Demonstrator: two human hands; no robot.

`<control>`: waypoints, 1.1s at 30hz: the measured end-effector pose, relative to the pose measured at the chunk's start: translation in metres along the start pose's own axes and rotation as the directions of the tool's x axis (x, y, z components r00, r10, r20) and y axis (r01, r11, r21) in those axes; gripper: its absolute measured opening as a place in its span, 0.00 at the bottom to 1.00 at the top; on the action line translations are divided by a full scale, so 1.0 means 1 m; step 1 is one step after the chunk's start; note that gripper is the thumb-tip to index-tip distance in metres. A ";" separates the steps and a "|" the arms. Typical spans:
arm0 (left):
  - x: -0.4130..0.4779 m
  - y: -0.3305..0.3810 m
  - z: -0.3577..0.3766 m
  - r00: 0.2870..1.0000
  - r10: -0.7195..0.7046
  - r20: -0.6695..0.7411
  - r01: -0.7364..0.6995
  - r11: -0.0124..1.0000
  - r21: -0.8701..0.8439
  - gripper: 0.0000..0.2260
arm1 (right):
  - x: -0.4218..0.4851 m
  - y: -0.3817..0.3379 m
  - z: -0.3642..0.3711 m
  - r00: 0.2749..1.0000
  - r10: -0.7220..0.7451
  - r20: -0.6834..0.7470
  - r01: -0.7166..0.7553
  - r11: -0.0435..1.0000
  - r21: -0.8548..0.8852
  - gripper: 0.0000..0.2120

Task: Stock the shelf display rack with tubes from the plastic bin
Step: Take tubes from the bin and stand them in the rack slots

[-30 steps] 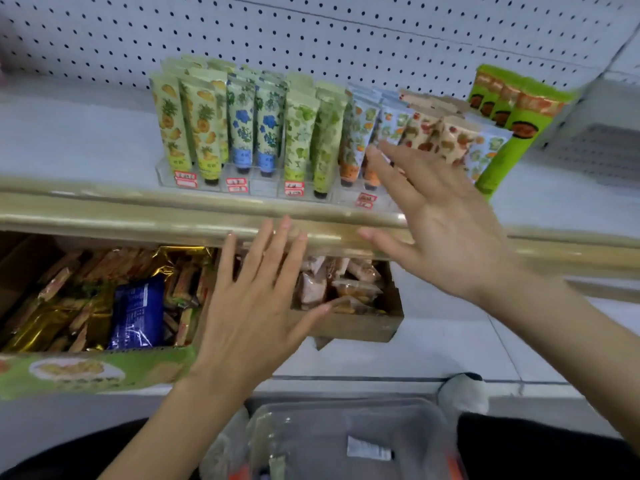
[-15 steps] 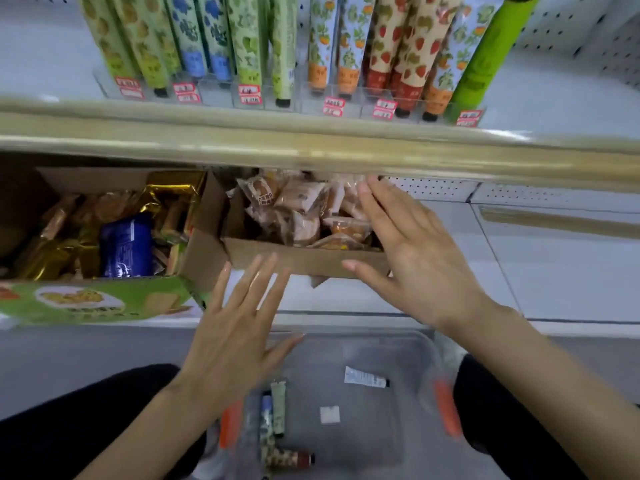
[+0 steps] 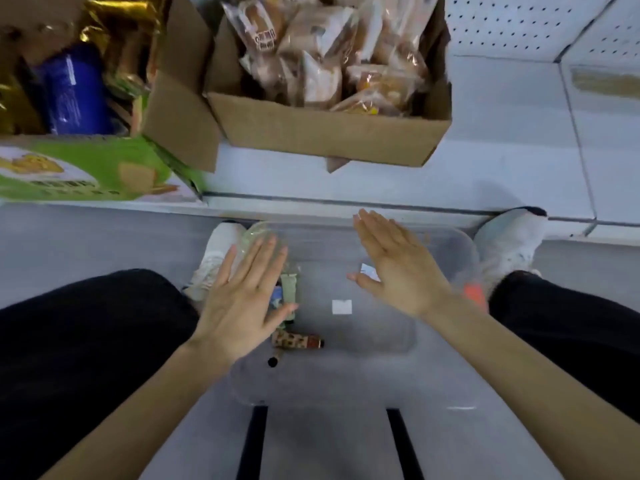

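A clear plastic bin (image 3: 453,244) sits on the floor between my feet. A few tubes lie at its left side: a brown patterned tube (image 3: 298,341) on its side, a pale green tube (image 3: 289,289) and a blue one partly hidden under my left hand (image 3: 242,299). That hand hovers flat, fingers straight, over the bin's left part. My right hand (image 3: 398,268) is also flat and empty, above the bin's right half. The display rack is out of view.
A cardboard box of wrapped pastries (image 3: 329,129) and a green carton of snack packs (image 3: 86,168) stand on the low shelf ahead. My white shoes (image 3: 509,244) flank the bin; my dark-trousered knees (image 3: 69,334) sit at both sides.
The view has tilted down from the tube rack to the floor bin. Both hands have dropped from shelf height to just above the bin, still holding nothing.
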State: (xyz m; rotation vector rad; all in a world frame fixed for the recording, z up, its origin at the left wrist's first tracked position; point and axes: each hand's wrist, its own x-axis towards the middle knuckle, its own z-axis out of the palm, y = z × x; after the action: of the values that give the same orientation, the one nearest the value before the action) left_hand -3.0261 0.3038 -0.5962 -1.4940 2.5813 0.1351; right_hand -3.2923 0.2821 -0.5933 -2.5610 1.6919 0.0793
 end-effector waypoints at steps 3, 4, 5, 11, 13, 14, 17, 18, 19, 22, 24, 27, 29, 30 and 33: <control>-0.008 -0.006 0.024 0.997 -0.079 -0.013 0.079 0.996 -0.044 0.35 | -0.011 -0.004 0.047 0.995 0.023 0.095 -0.028 0.998 0.053 0.35; -0.010 -0.008 0.032 0.993 -0.118 -0.019 0.116 0.991 -0.061 0.36 | -0.013 -0.005 0.058 0.996 0.036 0.087 -0.042 0.997 0.071 0.34; -0.013 -0.010 0.038 0.986 -0.163 -0.019 0.162 0.984 -0.077 0.36 | -0.014 -0.006 0.065 0.997 0.048 0.056 -0.053 0.994 0.094 0.34; -0.023 -0.007 0.063 0.943 -0.334 0.002 0.326 0.920 -0.219 0.40 | -0.020 0.005 0.104 0.997 -0.070 0.011 0.069 0.995 0.073 0.31; -0.023 -0.007 0.065 0.941 -0.338 -0.004 0.324 0.904 -0.278 0.40 | -0.027 0.014 0.125 0.990 -0.065 0.122 0.057 0.996 0.065 0.32; -0.022 -0.007 0.065 0.942 -0.335 -0.004 0.318 0.897 -0.306 0.40 | -0.029 0.019 0.136 0.985 -0.044 0.169 0.034 0.998 0.059 0.33; -0.021 -0.006 0.064 0.945 -0.328 -0.012 0.300 0.878 -0.374 0.39 | -0.034 0.032 0.162 0.959 0.026 0.283 -0.044 0.997 0.059 0.35; -0.021 -0.006 0.064 0.944 -0.330 -0.018 0.297 0.872 -0.390 0.39 | -0.035 0.036 0.170 0.949 0.041 0.314 -0.065 0.996 0.066 0.35; -0.021 -0.006 0.065 0.942 -0.334 -0.023 0.298 0.866 -0.401 0.39 | -0.035 0.040 0.177 0.937 0.050 0.344 -0.081 0.994 0.074 0.36; -0.022 -0.005 0.067 0.936 -0.351 -0.029 0.306 0.852 -0.425 0.38 | -0.037 0.051 0.192 0.905 0.082 0.417 -0.142 0.983 0.114 0.38; -0.022 -0.005 0.068 0.934 -0.356 -0.029 0.308 0.843 -0.440 0.37 | -0.036 0.054 0.197 0.886 0.150 0.439 -0.232 0.963 0.139 0.37; -0.022 -0.005 0.069 0.931 -0.364 -0.029 0.308 0.827 -0.471 0.37 | -0.031 0.049 0.201 0.863 0.328 0.384 -0.428 0.879 0.209 0.30; -0.021 -0.004 0.068 0.928 -0.372 -0.025 0.305 0.796 -0.522 0.37 | -0.030 0.042 0.203 0.817 0.459 0.351 -0.554 0.793 0.254 0.23; -0.021 -0.003 0.068 0.927 -0.375 -0.023 0.299 0.774 -0.559 0.37 | -0.029 0.036 0.203 0.780 0.517 0.353 -0.615 0.740 0.273 0.20; -0.021 -0.003 0.068 0.929 -0.369 -0.029 0.267 0.722 -0.639 0.36 | -0.029 0.011 0.208 0.658 0.633 0.407 -0.753 0.550 0.362 0.16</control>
State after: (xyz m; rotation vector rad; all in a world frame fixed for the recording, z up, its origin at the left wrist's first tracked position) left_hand -3.0073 0.3307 -0.6590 -2.2281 2.4489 0.9589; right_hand -3.3147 0.3226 -0.7982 -1.3178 2.1605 -0.0276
